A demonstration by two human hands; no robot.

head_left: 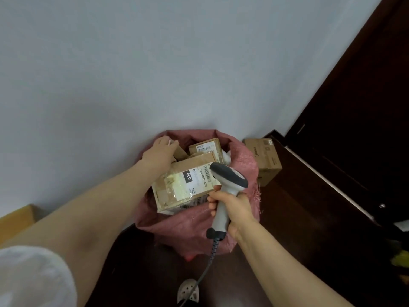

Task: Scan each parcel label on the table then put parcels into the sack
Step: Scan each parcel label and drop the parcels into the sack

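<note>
— Hands first: what are they doing?
— Left hand (159, 152) reaches across the sack (194, 227) and curls its fingers over the far rim; right hand (234, 210) is clenched round the handle of the scanner (229, 179), whose head hangs over the sack's mouth; the scanner's cable (212, 253) drops toward the floor (298, 218).
— And the room?
— Dark wooden floor; pale grey wall (155, 63) behind the sack; dark wooden panelling (354, 107) at the right; a corner of the light wooden worktop (15, 218) at the lower left.
— Counts?
— One pink woven sack, standing on the floor against the wall; three cardboard parcels that I can make out inside it: the labelled parcel (177, 187) on top, a second parcel (205, 148) behind it, a third parcel (180, 152) by the left hand; one cardboard box (265, 160) on the floor just beside the sack; one scanner.
</note>
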